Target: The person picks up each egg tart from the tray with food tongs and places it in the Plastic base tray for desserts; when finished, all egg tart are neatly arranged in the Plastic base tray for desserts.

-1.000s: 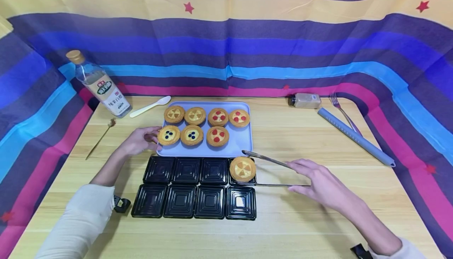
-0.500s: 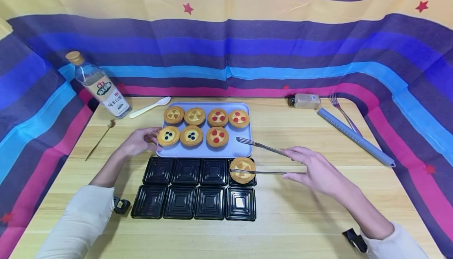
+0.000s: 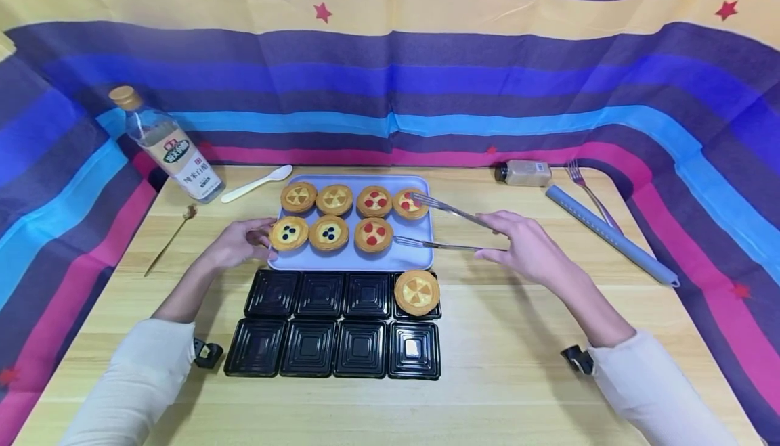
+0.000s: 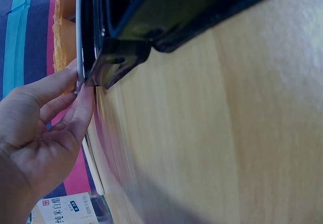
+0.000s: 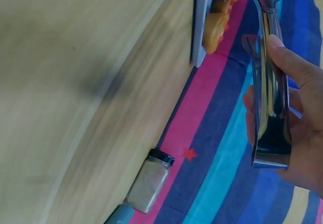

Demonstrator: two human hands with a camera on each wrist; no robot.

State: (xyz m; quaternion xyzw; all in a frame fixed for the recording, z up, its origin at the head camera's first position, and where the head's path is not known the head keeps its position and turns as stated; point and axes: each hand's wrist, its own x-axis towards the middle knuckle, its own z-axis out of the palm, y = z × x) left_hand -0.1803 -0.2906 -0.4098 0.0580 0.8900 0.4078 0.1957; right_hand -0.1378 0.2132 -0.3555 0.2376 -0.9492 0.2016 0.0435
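Note:
My left hand (image 3: 234,246) pinches the left edge of the lilac tray (image 3: 402,261), thumb above and fingers below in the left wrist view. Several round tarts sit on it in two rows, with red, dark blue or pale wedge toppings. My right hand (image 3: 527,246) holds metal tongs (image 3: 458,214), spread apart with nothing between their arms. Their far tip overlaps the back right red-topped tart (image 3: 405,212); the near tip is over the tray's bare front right part. One wedge-topped tart (image 3: 417,292) rests in the back right black square container (image 3: 435,312).
Several other black containers (image 3: 361,346) form two rows in front of the tray. A vinegar bottle (image 3: 183,162), white spoon (image 3: 256,185) and thin long-handled spoon (image 3: 170,243) lie left. At right are a small jar (image 3: 529,173), fork (image 3: 594,199) and grey-blue tube (image 3: 609,236).
My right hand has carried the tongs away from the tart in the black container, back over the tray's right side. That tart stays in place. The left hand has not moved.

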